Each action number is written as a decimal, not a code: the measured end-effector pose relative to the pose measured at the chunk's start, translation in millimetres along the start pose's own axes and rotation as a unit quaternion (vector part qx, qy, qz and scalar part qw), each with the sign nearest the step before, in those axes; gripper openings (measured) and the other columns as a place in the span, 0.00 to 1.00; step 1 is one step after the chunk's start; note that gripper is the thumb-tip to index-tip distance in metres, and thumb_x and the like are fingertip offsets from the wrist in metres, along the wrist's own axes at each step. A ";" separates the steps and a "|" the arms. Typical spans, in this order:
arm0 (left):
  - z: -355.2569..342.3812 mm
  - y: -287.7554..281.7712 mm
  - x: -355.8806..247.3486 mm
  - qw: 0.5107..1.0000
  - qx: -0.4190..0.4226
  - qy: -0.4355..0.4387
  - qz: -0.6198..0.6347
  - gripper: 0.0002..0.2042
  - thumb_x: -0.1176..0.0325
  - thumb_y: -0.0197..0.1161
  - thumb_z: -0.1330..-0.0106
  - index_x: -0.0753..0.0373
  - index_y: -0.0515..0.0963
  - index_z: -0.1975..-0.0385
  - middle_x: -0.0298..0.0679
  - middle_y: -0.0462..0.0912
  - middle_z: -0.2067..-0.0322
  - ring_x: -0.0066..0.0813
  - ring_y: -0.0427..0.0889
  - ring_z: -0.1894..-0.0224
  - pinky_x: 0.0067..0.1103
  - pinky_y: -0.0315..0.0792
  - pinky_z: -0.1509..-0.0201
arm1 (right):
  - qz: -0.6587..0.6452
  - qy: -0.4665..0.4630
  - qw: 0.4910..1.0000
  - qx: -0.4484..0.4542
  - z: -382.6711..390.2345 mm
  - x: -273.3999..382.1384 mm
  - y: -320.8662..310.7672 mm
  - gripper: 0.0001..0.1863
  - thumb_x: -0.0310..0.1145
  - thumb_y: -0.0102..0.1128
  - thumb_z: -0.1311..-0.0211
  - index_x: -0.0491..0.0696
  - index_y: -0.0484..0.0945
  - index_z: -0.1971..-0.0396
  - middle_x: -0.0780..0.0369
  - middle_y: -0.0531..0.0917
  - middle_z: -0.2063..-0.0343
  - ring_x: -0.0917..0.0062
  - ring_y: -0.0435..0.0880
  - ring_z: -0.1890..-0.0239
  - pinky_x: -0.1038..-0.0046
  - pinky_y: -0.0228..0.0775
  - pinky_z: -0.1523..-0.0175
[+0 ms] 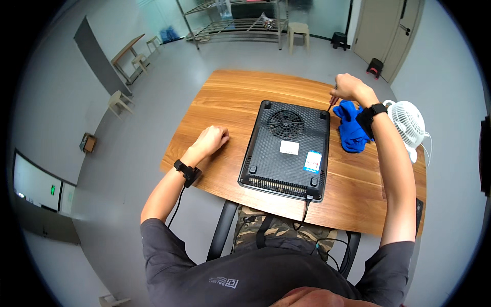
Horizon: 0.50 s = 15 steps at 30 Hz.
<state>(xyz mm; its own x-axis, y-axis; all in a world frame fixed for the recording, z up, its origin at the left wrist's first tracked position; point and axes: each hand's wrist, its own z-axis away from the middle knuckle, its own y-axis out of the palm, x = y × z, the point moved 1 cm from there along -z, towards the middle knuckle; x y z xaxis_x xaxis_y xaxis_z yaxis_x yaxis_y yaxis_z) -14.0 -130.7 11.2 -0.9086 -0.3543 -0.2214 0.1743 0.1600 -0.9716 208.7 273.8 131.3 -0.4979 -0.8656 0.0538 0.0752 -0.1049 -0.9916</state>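
Observation:
An induction cooker (296,148) lies upside down on the wooden table (230,102), its black underside facing up with a round fan grille, small feet and two labels. Above its far right corner, my right hand (350,87) is closed around a screwdriver (333,99). The shaft points down at the edge by the corner foot; whether the tip touches a screw is too small to tell. My left hand (210,139) rests on the tabletop left of the cooker, fingers curled in and apart from it, with nothing visible in them.
A crumpled blue cloth (351,128) lies right of the cooker, under my right forearm. Beyond it stands a white fan (407,124) at the table's right side. A black power cord (307,210) runs from the cooker's near edge over the table edge toward my lap.

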 end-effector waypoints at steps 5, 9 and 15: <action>-32.0 -12.5 -49.7 0.993 -0.042 0.037 0.107 0.06 0.73 0.62 0.38 0.69 0.80 0.66 0.51 0.85 0.70 0.49 0.85 0.65 0.33 0.79 0.58 | 0.036 0.026 0.998 0.040 -3.9 -1.1 -15.9 0.24 0.49 0.63 0.41 0.39 0.84 0.61 0.49 0.86 0.66 0.55 0.86 0.61 0.60 0.78 0.55; -50.4 -18.3 -84.6 0.983 -0.031 0.048 0.175 0.07 0.73 0.64 0.39 0.70 0.80 0.66 0.49 0.85 0.72 0.40 0.86 0.68 0.28 0.79 0.60 | 0.039 0.050 0.996 0.063 -1.3 -2.7 -24.1 0.24 0.51 0.63 0.40 0.44 0.84 0.56 0.56 0.87 0.66 0.63 0.86 0.62 0.63 0.78 0.56; -57.6 -13.4 -85.0 0.971 -0.029 0.045 0.233 0.07 0.71 0.66 0.38 0.69 0.82 0.66 0.41 0.85 0.74 0.27 0.83 0.69 0.24 0.78 0.60 | 0.023 0.040 0.996 0.073 -2.6 -10.1 -28.4 0.25 0.51 0.62 0.39 0.45 0.82 0.53 0.56 0.87 0.67 0.65 0.86 0.62 0.63 0.77 0.56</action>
<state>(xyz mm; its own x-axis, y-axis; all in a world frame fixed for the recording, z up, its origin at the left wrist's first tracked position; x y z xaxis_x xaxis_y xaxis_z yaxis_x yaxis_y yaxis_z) 39.1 -49.6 47.8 -0.7661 -0.1494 -0.6252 0.5549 0.3370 -0.7606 209.4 286.9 158.6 -0.5579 -0.8299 -0.0061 0.2215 -0.1418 -0.9648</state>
